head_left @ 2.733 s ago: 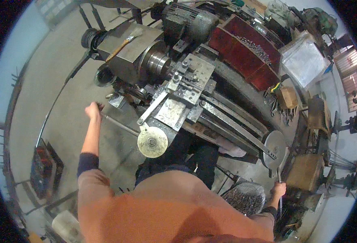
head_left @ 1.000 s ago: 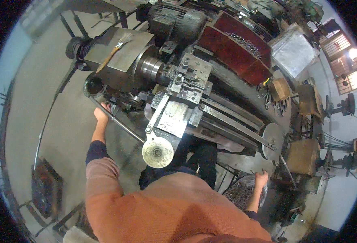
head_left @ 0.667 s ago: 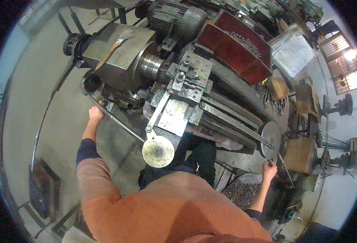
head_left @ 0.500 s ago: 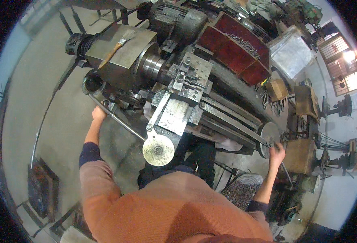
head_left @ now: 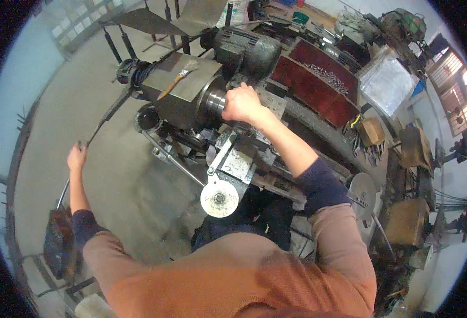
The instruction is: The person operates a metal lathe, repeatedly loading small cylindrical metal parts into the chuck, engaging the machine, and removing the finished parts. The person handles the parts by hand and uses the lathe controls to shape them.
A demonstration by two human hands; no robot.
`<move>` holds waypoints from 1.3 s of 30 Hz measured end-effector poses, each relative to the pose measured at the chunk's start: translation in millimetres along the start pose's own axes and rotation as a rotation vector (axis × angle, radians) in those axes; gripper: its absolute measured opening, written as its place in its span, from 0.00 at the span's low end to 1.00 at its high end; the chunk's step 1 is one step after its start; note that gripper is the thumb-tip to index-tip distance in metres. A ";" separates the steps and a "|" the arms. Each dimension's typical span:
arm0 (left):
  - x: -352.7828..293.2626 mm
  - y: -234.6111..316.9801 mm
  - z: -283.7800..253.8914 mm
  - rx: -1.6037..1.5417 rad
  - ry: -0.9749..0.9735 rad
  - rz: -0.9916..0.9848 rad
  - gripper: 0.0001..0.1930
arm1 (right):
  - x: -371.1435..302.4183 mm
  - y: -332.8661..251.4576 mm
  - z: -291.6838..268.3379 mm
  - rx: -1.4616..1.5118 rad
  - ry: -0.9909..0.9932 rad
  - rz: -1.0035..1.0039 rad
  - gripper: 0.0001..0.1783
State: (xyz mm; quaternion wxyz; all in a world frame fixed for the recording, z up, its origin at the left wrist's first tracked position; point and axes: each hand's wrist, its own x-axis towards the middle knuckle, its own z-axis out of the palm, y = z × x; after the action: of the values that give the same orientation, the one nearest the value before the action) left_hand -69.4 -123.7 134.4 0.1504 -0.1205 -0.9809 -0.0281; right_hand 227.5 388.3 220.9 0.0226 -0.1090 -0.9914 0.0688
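Out to the left, my left hand (head_left: pixel 77 155) is closed around a long metal rod (head_left: pixel 104 120), which slants down from the rear of the lathe's headstock (head_left: pixel 183 100). My right hand (head_left: pixel 242 104) reaches across the machine to the front of the shiny round spindle (head_left: pixel 212 104). Its fingers are curled, and whatever they hold is hidden behind the hand. Below that wrist lies the metal cross slide (head_left: pixel 237 162), with a pale round disc (head_left: pixel 219 199) at its near end. A wood-handled brush (head_left: pixel 176 82) rests on top of the headstock.
Behind the lathe bed, a dark red tray (head_left: pixel 310 87) contains many small metal parts. A dark motor (head_left: pixel 252 53) stands behind the headstock. At the right end is a handwheel (head_left: pixel 361 196) with a lever. A slanting bar (head_left: pixel 175 160) crosses the space left of the disc.
My right hand has left the handwheel lever at the right and moved to the spindle. My left hand has gone from the slanting bar out to the long rod. The view has shifted.
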 end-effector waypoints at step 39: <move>-63.6 127.1 -11.5 -1.182 -0.632 0.015 0.13 | -164.0 204.7 -46.0 0.261 0.924 0.190 0.27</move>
State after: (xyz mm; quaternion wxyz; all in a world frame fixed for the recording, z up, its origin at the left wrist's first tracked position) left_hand 24.0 -16.0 128.6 -0.2351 -0.1917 -0.7966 -0.5229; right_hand 433.8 556.3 232.6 0.4675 -0.2144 -0.8463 0.1387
